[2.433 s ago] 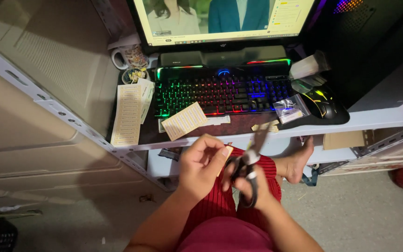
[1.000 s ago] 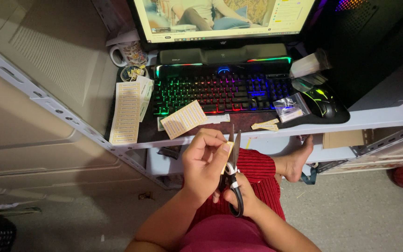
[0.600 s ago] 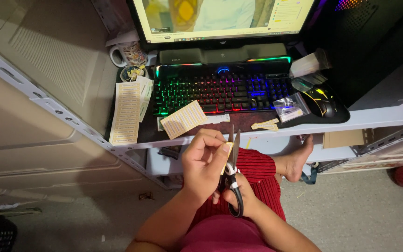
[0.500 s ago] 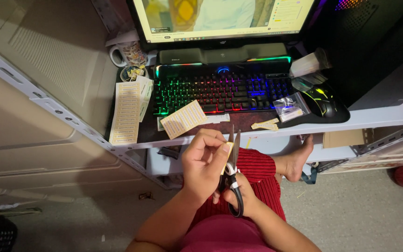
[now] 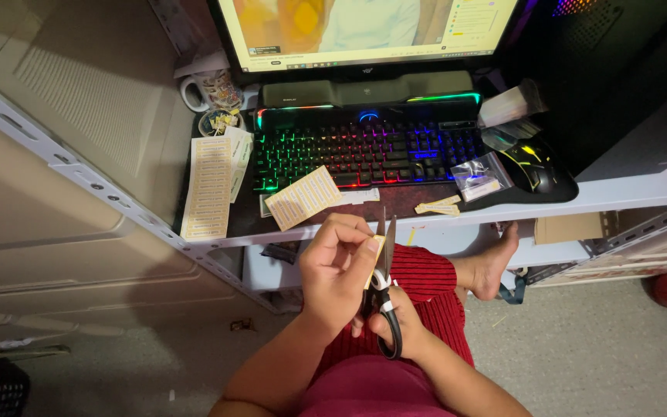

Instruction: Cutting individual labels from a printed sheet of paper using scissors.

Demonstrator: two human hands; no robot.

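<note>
**Scissors at a small paper strip, just below the desk's front edge**

The left hand (image 5: 337, 266) is curled, thumb and fingertips pinched on a small yellowish strip (image 5: 377, 259) held up in front of the lap. The right hand (image 5: 395, 328) sits just below it, fingers through the black handles of the scissors (image 5: 384, 289). The blades point up toward the desk (image 5: 627, 193) and stand only a little apart, with the strip at them; whether the strip lies between them I cannot tell. Both hands hover above the red-clad lap, just short of the desk's front edge.

On the desk, a label sheet (image 5: 303, 197) lies tilted at the front edge, just before the lit keyboard (image 5: 368, 147). A longer sheet (image 5: 208, 188) lies along the left edge, with a mug (image 5: 208, 90) at the back left corner. A mouse (image 5: 534, 166) rests toward the right, a clear bag (image 5: 480, 176) just beside it. Cut scraps (image 5: 437, 207) lie near the front edge. A bare foot (image 5: 492, 266) shows under the desk.
</note>
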